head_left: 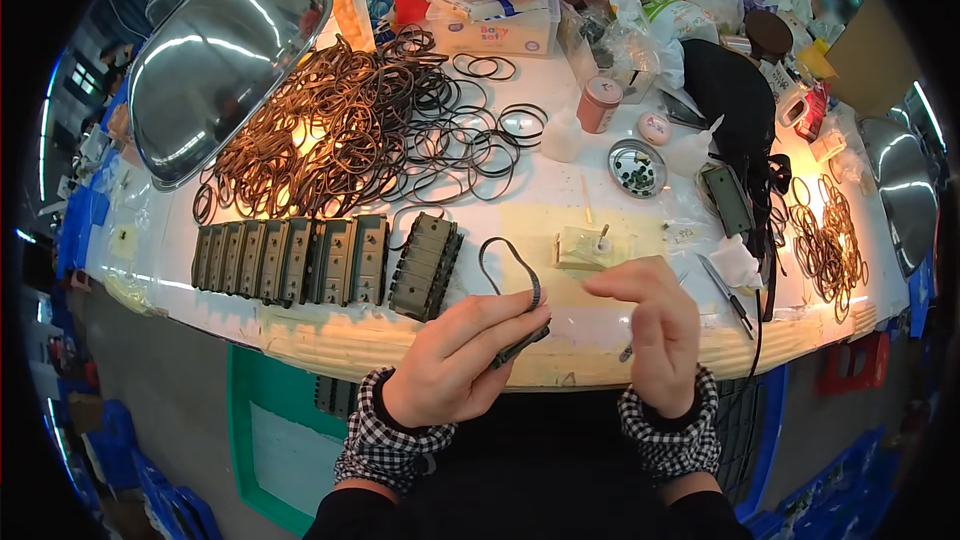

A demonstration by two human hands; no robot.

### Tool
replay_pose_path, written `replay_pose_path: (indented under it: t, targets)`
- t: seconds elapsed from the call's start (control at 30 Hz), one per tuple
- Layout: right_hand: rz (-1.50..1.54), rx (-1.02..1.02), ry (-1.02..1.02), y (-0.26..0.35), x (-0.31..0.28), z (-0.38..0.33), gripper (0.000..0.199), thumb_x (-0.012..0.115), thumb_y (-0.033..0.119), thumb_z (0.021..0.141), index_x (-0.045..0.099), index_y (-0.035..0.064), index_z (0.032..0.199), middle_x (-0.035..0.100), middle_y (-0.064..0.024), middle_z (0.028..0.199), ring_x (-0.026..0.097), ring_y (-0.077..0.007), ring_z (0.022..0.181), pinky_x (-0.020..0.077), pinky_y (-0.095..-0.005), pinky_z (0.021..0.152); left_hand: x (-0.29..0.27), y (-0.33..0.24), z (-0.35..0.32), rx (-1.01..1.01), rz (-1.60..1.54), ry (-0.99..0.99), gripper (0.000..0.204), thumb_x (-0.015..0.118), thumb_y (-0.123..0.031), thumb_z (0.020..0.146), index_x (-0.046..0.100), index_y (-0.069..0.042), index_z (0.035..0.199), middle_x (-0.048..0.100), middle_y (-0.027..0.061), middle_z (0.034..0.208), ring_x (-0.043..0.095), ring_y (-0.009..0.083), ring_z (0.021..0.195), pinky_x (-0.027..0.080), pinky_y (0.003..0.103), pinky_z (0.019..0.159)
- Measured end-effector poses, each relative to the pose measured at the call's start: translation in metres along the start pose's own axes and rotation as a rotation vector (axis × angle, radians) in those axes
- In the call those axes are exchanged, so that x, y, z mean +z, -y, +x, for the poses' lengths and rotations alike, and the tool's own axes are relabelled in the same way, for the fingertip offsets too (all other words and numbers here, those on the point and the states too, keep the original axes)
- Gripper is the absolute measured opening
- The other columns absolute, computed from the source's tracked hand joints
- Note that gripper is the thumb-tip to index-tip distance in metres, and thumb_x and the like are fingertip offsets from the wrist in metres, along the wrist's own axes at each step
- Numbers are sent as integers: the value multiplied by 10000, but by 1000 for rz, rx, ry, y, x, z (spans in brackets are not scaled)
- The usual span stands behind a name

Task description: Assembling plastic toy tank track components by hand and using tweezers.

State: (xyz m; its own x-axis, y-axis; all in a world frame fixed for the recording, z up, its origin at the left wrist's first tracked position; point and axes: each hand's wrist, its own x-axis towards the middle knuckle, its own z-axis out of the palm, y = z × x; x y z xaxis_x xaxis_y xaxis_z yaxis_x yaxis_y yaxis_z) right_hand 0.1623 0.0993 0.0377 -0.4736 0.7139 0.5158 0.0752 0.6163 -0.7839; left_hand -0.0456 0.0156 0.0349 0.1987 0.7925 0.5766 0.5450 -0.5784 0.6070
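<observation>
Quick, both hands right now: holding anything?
Left hand: closed on a black rubber belt and a small dark part.
Right hand: open, empty.

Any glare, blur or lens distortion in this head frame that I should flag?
Head view: strong fisheye, the table edge bows and the corners go black; bright glare on the metal lamp shade and the white tabletop; the right hand is slightly motion-blurred; the left hand pinching a dark belt is sharp.

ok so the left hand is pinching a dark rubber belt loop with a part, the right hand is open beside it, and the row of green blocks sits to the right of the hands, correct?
Not quite. The head view shows the row of green blocks to the left of the hands, not the right. The rest holds: the left hand pinches the dark rubber belt loop with a part, and the right hand is open beside it.
</observation>
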Motion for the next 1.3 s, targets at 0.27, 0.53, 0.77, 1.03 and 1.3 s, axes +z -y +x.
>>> replay_pose_path:
  t: [0.27, 0.53, 0.77, 1.03, 1.3]
  targets:
    - [443, 214, 130, -7, 39, 2, 123, 606, 100, 907, 652, -10, 933, 651, -80, 926, 598, -187, 825, 462, -313, 768, 1, 3, -13, -22, -112, 158, 533, 614, 104, 696, 583, 10, 1220, 558, 165, 1212, 596, 297, 974, 510, 365, 850]
    - [513, 289, 115, -4, 34, 3, 96, 598, 68, 920, 637, -17, 898, 642, -69, 861, 572, -106, 775, 443, -237, 703, -5, 24, -28, -377, -1101, 24, 416, 558, 14, 853, 518, 73, 1263, 425, 250, 1373, 632, 282, 1011, 537, 408, 898]
    - [352, 370, 343, 6, 26, 5, 121, 597, 55, 907, 668, -39, 932, 691, -72, 870, 625, -107, 706, 489, -241, 655, -1, 19, -27, -397, -1443, -88, 617, 575, -99, 877, 311, 158, 1372, 364, 342, 1404, 646, 279, 925, 581, 459, 803]
    - [459, 457, 241, 7, 27, 2, 133, 597, 42, 908, 658, -51, 982, 677, -68, 861, 632, -101, 753, 498, -230, 672, 2, 21, -26, -453, -1417, -181, 637, 592, -150, 887, 313, 129, 1386, 338, 302, 1442, 626, 245, 944, 591, 416, 794]
    - [706, 544, 21, 3, 27, 4, 171, 594, 94, 935, 657, -31, 1034, 676, -45, 869, 567, -49, 720, 440, -186, 614, 4, 20, -31, -591, -1796, -570, 449, 443, -142, 981, 355, 54, 1375, 415, 232, 1409, 573, 253, 1155, 488, 441, 1006]
